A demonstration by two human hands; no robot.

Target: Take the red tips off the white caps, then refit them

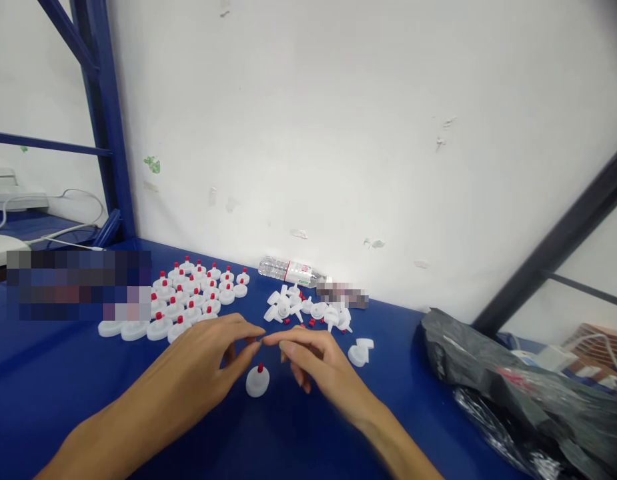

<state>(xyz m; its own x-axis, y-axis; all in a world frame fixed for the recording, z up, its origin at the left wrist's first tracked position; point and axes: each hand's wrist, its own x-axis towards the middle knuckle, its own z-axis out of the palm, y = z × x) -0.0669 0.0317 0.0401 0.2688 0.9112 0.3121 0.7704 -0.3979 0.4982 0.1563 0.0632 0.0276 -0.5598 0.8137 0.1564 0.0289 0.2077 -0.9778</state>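
My left hand (215, 353) reaches in from the lower left, thumb and index fingertip pinched close together. If anything is between them, it is too small to make out. Opposite it, the index finger of my right hand (315, 357) stretches out until its tip meets the left fingertips. The right thumb lies under that finger, back from its tip, and the other fingers hang loosely apart. Just below both hands, a round white cap with a red tip (257, 382) stands upright on the blue table (288, 433). Neither hand touches it.
Several red-tipped white caps (173, 310) stand in rows at left. Behind my hands lies a pile of white spouted caps (283, 305) with small red tips (312, 323). One white spouted cap (358, 355) lies apart. A plastic bottle (288, 270) rests by the wall; a dark bag (518, 380) is at right.
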